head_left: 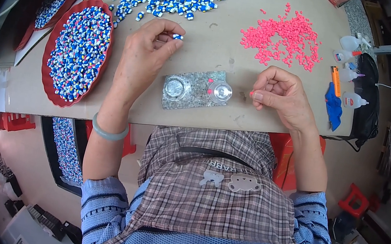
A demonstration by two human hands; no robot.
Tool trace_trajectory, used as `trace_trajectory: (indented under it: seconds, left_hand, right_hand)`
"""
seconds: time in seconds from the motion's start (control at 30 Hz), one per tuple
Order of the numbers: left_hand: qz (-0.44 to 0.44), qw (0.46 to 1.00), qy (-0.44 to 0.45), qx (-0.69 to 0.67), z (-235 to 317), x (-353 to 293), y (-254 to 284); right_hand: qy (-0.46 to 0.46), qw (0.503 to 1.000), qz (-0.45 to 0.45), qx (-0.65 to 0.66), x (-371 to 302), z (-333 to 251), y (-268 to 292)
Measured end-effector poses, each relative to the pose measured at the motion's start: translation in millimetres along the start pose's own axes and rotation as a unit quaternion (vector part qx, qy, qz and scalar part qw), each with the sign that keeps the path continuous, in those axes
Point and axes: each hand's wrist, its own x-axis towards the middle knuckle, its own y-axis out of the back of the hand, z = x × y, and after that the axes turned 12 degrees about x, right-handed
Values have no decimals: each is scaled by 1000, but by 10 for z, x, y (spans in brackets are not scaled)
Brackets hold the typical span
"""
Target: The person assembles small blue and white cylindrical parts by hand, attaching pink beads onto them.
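Head view: 2 hands (211,75), 1 blue bead (178,36)

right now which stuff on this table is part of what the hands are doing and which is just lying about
In use: left hand pinching a small blue-and-white piece; right hand pinching a tiny pink piece; foil mat between them.

Lying about: red tray, orange lighter, small glue bottles, blue cloth.

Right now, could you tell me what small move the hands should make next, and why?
Probably bring the two hands together over the foil pad. The left hand pinches a blue-and-white bead at its fingertips, and the right hand seems to pinch a tiny pink piece, though it is too small to be sure. The hands are apart, on either side of the pad.
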Motion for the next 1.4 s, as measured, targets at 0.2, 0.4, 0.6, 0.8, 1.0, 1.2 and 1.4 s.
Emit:
trace_trajectory:
  seconds: [0.2,0.4,0.6,0.8,1.0,1.2,1.4]
  left_hand:
    - [-22,980,55,-187,45,-230,-28]
    - [-44,952,57,-298,111,-357,-28]
    - [-50,939,45,-336,142,-428,-35]
    - [-57,939,62,-332,172,-486,-43]
    - [-39,948,25,-316,188,-525,-49]
    - [-52,934,71,-345,250,-582,-40]
    - [-68,920,96,-373,421,-652,-38]
  right_hand:
    - [-24,1000,-9,-15,38,-14,-13]
    - [-30,999,12,-19,52,19,-12]
    - [-29,1000,2,10,92,25,-76]
    - [-34,999,0,5,109,-19,-181]
    - [-34,999,2,-38,138,-29,-249]
    - [-20,996,-6,-82,138,-36,-299]
    - [-4,995,-3,-95,63,-111,-343]
